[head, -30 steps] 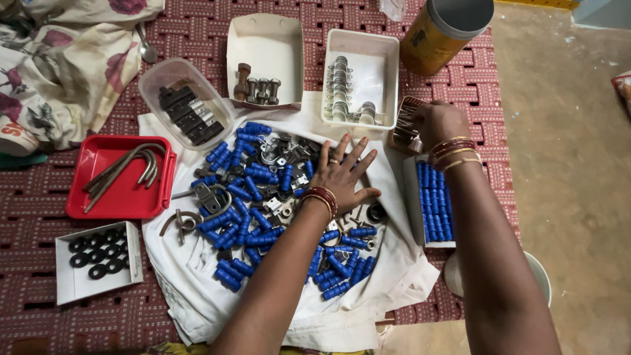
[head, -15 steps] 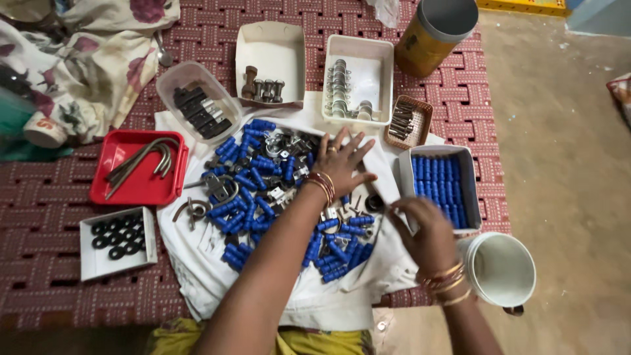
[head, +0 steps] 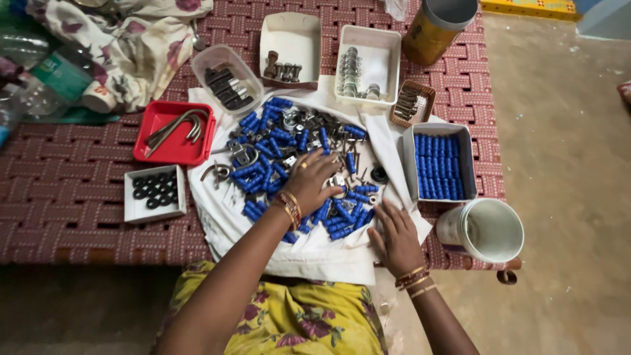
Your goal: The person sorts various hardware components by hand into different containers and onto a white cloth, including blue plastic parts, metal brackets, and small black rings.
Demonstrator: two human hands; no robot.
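A heap of blue plastic sleeves (head: 269,141) mixed with small metal clamps (head: 309,128) lies on a white cloth (head: 315,253) spread over a woven maroon cot (head: 66,197). My left hand (head: 312,179) rests on the middle of the heap, fingers bent down over the parts; what it grips is hidden. My right hand (head: 394,236) lies flat on the cloth's lower right edge, fingers apart, next to the nearest blue sleeves. Both wrists carry bangles.
Around the cloth stand a red tray (head: 148,150) of bent rods, a box (head: 131,209) of black washers, a clear tub (head: 227,82), two white boxes (head: 289,36) (head: 381,56), a small basket (head: 411,104), a box (head: 409,167) of blue sleeves, a white cup (head: 490,230) and a yellow tin (head: 437,26).
My right hand came back from the small basket to the cloth's near right edge and laid flat. My left hand slid down the heap and curled its fingers. The view shifted back.
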